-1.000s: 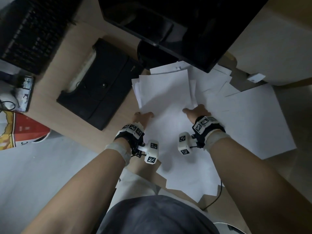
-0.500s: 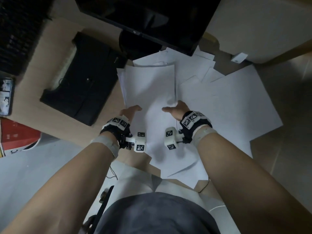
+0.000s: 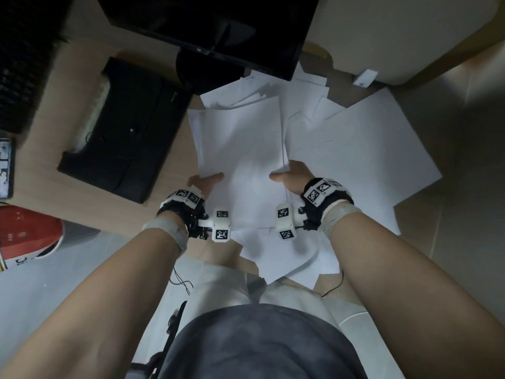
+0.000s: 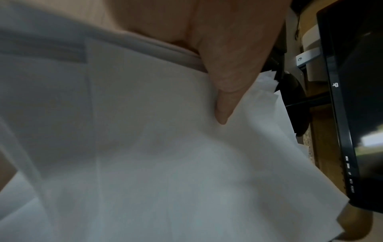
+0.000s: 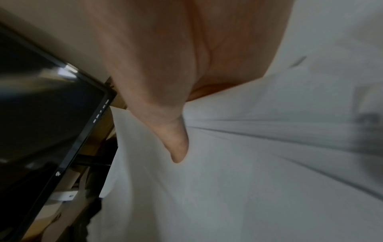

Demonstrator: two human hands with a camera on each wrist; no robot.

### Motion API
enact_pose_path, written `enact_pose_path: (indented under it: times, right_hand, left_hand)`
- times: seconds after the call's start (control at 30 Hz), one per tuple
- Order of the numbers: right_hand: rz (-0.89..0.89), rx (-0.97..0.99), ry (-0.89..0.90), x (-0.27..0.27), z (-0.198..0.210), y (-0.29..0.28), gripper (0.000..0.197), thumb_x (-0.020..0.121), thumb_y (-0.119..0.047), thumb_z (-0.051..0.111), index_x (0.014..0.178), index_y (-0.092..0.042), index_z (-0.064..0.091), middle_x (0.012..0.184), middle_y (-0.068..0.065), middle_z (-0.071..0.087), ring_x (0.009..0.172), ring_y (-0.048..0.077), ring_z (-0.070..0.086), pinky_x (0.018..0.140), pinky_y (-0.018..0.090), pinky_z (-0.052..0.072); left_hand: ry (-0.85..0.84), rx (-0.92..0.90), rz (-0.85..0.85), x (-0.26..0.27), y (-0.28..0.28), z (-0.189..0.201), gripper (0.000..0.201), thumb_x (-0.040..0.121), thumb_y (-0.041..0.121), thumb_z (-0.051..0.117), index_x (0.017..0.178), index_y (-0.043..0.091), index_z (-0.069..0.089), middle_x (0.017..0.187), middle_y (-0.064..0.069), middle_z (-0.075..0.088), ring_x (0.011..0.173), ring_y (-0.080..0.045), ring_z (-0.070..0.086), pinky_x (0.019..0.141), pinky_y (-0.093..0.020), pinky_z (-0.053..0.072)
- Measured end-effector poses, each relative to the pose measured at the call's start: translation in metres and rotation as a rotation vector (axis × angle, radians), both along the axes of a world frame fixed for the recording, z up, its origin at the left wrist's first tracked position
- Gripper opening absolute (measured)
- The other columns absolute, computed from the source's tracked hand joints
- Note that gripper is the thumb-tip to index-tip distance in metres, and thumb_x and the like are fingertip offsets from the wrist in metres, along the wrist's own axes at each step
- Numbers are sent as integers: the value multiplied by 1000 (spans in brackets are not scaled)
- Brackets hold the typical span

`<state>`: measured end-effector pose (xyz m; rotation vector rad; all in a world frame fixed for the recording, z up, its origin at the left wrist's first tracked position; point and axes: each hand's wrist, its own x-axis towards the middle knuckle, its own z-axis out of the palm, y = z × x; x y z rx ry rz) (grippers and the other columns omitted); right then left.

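Paper stack (image 3: 240, 143), pinched btwn L hand (image 3: 205, 183), R hand (image 3: 293, 177)

Left hand (image 3: 205, 183) and right hand (image 3: 294, 177) pinch, thumbs uppermost.

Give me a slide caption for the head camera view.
Left hand and right hand grip a paper stack over loose sheets near a black monitor.

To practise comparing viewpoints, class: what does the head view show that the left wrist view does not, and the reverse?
Head view only: the right hand and a flat black case. Left wrist view only: small pale lettering on the bezel of the black flat monitor. Both: that monitor, and the left hand gripping the stack of white paper sheets.
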<state>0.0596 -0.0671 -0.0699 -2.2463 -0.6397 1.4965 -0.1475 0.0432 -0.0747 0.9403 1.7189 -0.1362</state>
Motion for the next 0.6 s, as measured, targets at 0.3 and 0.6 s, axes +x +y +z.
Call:
enact_pose_path:
  times: [0.3, 0.6]
  right_hand:
    - [-176, 151, 78, 24, 37, -35, 32, 83, -22, 74, 110, -7, 66, 104, 2, 65, 97, 17, 59, 81, 25, 44]
    - [150, -243, -13, 39, 8, -130, 40, 86, -13, 64, 125, -2, 61, 111, 7, 63, 99, 23, 64, 86, 26, 51]
  left_hand:
    - [-171, 4, 58, 4, -27, 14, 85, 61, 57, 82, 125, 7, 59, 124, -13, 64, 111, -32, 63, 95, -45, 52]
    - [-82, 34, -54, 11, -62, 1, 66, 90, 45, 61, 139, 2, 46, 143, -19, 47, 99, -22, 44, 102, -38, 41]
